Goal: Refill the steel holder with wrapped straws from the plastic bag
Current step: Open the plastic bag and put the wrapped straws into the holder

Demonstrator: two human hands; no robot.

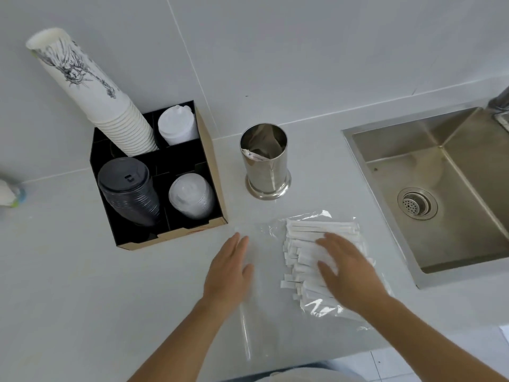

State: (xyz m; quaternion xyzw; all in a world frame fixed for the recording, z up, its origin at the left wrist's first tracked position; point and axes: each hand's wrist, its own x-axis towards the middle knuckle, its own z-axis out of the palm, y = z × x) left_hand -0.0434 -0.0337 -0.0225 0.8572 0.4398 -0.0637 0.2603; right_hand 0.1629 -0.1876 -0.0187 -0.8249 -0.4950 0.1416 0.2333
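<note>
A clear plastic bag (264, 285) lies flat on the grey counter, with a pile of white wrapped straws (303, 252) inside its right half. My right hand (349, 274) rests palm down on top of that pile, fingers spread. On the bag's empty left part lies my left hand (228, 274), flat and with nothing in it. Behind the bag stands the steel holder (265, 161), upright, shiny, with a couple of wrapped straws leaning inside near its left wall.
A black and cardboard organiser box (214, 172) at the left holds a tall stack of paper cups (91, 92), black lids (129, 191) and clear lids (191, 195). A steel sink (451, 188) lies to the right. The counter's front edge runs below my arms.
</note>
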